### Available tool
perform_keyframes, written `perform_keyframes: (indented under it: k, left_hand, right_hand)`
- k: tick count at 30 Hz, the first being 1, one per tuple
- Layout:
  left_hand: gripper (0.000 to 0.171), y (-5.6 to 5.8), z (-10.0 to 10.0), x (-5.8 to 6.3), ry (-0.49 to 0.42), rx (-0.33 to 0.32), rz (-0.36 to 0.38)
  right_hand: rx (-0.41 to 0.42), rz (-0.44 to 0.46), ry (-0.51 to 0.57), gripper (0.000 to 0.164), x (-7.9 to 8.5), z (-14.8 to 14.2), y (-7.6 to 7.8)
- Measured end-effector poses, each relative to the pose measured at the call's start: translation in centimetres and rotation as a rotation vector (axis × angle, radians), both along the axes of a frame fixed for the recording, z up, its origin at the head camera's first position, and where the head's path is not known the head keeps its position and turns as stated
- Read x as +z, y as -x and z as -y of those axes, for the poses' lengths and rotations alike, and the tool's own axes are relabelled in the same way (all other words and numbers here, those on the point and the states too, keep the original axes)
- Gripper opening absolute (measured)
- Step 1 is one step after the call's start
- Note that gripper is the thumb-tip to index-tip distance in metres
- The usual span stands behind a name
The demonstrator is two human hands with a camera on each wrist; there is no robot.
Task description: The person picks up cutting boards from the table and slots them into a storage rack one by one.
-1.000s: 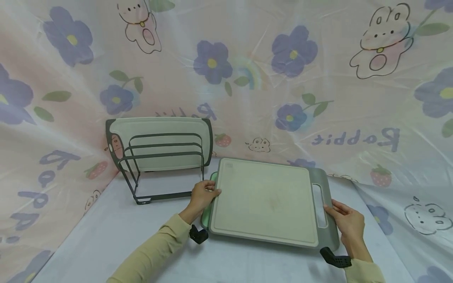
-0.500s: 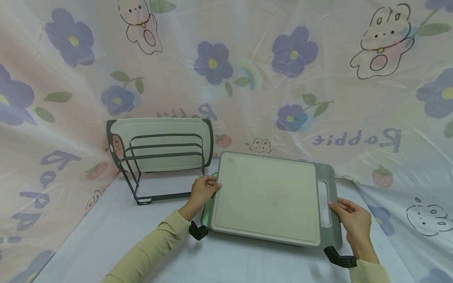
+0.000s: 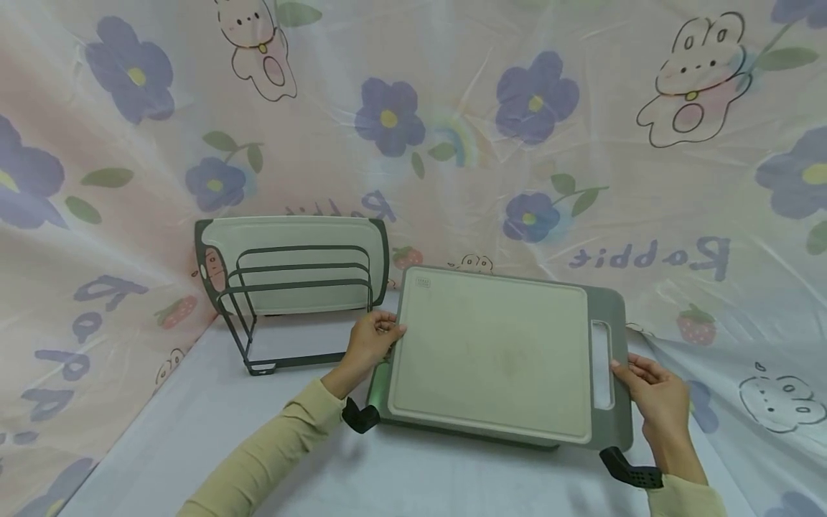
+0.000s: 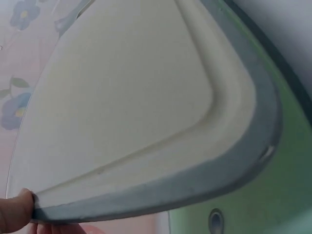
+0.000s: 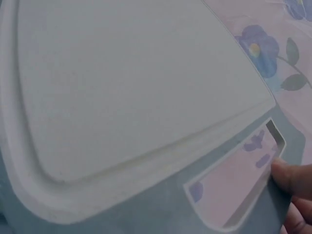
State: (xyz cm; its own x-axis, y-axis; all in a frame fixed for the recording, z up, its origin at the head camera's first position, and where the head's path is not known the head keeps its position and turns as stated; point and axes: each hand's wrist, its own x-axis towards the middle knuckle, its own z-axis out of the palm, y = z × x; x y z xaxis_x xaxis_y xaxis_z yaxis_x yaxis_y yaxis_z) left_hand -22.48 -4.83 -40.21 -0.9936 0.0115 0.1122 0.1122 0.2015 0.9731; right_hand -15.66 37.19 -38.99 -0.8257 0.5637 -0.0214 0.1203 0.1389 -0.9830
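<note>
A cream cutting board (image 3: 497, 352) with a grey rim and a slotted grey handle end is held between both hands, its far edge raised. The left hand (image 3: 367, 346) pinches its left edge, thumb on the cream face, as the left wrist view also shows. On the opposite side the right hand (image 3: 660, 398) grips the handle end, thumb beside the slot (image 5: 234, 180). Beneath lies a green cutting board (image 4: 287, 180), mostly covered; a metal-ringed hole shows in it in the left wrist view.
A dark wire rack (image 3: 297, 357) stands at the left on the white-covered table (image 3: 310, 459). Upright at its back is a whitish cutting board (image 3: 291, 298) with dark ends. A patterned sheet (image 3: 452, 194) hangs behind and at both sides.
The cream board has risen off the green one, its far edge tilting up, and has shifted a little to the right. Both hands have moved with it.
</note>
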Motion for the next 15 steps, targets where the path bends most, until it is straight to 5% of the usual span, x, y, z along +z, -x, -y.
perform_keyframes:
  k: [5, 15]
  left_hand:
    - [0.023, 0.3, -0.1, 0.8, -0.009, 0.000, 0.031]
    - [0.020, 0.4, -0.1, 3.4, -0.045, -0.036, -0.020]
  right_hand:
    - [-0.023, -0.029, 0.056, 0.019, 0.9, 0.1, 0.0]
    - [-0.044, -0.118, 0.141, 0.016, 2.7, 0.0, 0.3]
